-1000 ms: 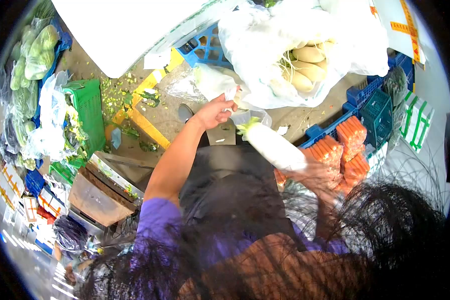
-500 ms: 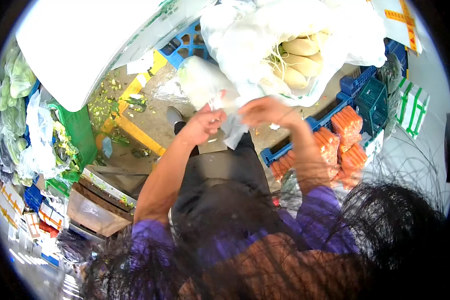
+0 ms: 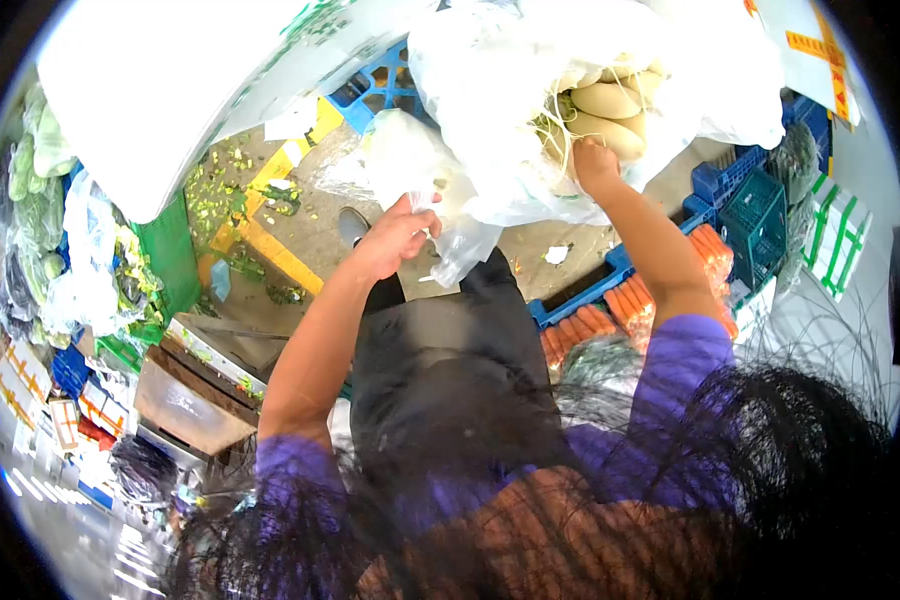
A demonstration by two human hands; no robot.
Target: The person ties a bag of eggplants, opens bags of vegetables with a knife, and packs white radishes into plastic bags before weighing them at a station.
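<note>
My left hand (image 3: pixel 398 238) is closed on the gathered edge of a clear plastic bag (image 3: pixel 410 150), which hangs beside the large sack and has something pale inside. My right hand (image 3: pixel 596 166) reaches into the opening of a large white plastic sack (image 3: pixel 500 110). Several white radishes (image 3: pixel 610 101) with thin roots and stems lie in that opening. The right fingers are curled against the stems and lower radishes, and their tips are partly hidden, so what they grip is unclear.
Bagged carrots (image 3: pixel 630 303) and a blue crate (image 3: pixel 560 303) stand at the right, with a green crate (image 3: pixel 753 225) beyond. A green basket (image 3: pixel 168 255) and leafy scraps are at the left. A white foam surface (image 3: pixel 170 90) fills the upper left.
A second ago my right hand held a white radish at the right; it then came empty-looking beside the clear bag, and now it is in the large sack. My left hand stays on the clear bag.
</note>
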